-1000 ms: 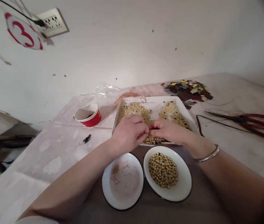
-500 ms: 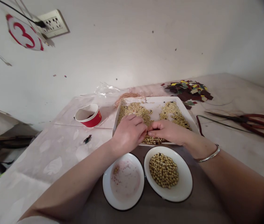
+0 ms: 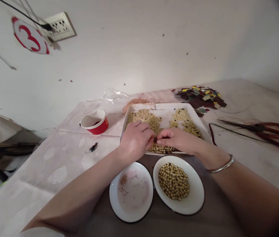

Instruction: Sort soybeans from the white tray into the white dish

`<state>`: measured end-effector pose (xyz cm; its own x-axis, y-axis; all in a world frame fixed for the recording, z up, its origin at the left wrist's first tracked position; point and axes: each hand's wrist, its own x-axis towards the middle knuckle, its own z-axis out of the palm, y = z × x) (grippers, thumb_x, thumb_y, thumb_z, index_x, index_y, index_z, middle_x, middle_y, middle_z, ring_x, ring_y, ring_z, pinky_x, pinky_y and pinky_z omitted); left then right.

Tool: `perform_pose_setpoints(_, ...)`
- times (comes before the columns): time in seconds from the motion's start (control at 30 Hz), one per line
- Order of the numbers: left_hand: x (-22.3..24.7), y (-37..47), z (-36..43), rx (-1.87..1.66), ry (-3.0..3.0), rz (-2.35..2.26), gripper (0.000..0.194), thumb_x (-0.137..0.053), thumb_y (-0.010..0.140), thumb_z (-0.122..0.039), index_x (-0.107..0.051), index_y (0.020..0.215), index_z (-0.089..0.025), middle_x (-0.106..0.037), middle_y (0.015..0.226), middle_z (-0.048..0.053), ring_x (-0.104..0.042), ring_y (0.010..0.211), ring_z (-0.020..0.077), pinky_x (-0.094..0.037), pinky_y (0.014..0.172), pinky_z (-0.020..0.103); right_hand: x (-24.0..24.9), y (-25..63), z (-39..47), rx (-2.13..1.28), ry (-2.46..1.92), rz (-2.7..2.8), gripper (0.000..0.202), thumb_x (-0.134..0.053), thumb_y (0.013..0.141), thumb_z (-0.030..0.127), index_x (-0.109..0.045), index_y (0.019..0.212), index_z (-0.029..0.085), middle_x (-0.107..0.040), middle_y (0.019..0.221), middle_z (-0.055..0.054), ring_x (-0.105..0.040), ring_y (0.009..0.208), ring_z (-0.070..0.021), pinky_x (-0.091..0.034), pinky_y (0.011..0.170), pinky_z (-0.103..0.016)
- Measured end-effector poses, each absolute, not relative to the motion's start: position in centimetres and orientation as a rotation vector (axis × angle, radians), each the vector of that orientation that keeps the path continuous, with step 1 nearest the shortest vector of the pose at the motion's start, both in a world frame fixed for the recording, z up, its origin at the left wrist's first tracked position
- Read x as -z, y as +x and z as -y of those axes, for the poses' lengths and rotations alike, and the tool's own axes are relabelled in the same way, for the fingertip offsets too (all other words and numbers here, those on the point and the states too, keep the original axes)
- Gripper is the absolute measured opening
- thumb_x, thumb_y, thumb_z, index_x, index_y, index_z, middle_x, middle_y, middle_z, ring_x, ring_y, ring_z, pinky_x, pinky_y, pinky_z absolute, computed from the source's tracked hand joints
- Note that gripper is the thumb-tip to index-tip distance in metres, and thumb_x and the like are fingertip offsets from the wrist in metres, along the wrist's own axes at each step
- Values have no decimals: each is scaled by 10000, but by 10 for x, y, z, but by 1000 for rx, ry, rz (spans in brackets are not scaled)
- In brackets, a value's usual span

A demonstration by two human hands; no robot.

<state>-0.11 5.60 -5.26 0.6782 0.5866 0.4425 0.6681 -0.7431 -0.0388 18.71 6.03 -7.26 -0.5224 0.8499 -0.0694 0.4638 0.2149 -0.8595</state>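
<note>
My left hand and my right hand meet fingertip to fingertip over the near part of a white tray. Both are closed in a pinch around a small dark red piece, mostly hidden by the fingers. Pale yellow beads lie in heaps in the tray, with a few dark ones among them. Close to me, a white dark-rimmed bowl on the left has reddish crumbs in it. Beside it, a second bowl contains a pile of larger yellowish beads.
A red and white paper cup stands left of the tray, near a small dark scrap. Behind lie a clear plastic bag and copper-coloured strands. Coloured scraps and dark-handled scissors are at the right.
The whole view has shifted slightly. My hands keep the same pinch over the tray, and the dark red piece shows a little more between the fingertips.
</note>
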Motion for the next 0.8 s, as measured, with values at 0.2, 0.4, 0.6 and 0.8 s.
perform_pose_setpoints(0.2, 36, 7, -37, 730, -2934, 773, 138, -489, 824, -177, -601, 744, -166, -581, 787, 24, -511, 789, 143, -417, 761, 297, 70, 186, -59, -1305, -1167, 2033, 152, -537, 738, 246, -655, 763, 152, -636, 738, -14, -543, 688, -156, -389, 626, -270)
perform_pose_setpoints(0.4, 31, 15, -21, 622, -3128, 474, 164, -483, 842, -229, -600, 741, -174, -593, 762, 17, -524, 760, 132, -420, 791, 301, 74, 185, -59, -1312, -1132, 1985, 149, -523, 724, 186, -656, 779, 144, -648, 733, -12, -545, 644, -138, -390, 565, -243)
perform_pose_setpoints(0.6, 30, -1, -45, 937, -2988, 947, 182, -490, 853, -247, -585, 722, -166, -591, 710, 13, -534, 717, 127, -429, 681, 272, 81, 180, -64, -674, -1244, 2131, 136, -541, 778, 205, -670, 781, 163, -644, 728, -25, -560, 675, -147, -385, 607, -260)
perform_pose_setpoints(0.8, 41, -16, -69, 665, -2693, 1458, 107, -517, 826, -220, -619, 827, -187, -616, 836, 20, -559, 809, 169, -431, 693, 288, 75, 177, -58, 58, -1303, 2224, 155, -529, 827, 178, -680, 793, 177, -625, 838, -61, -524, 824, -189, -370, 735, -307)
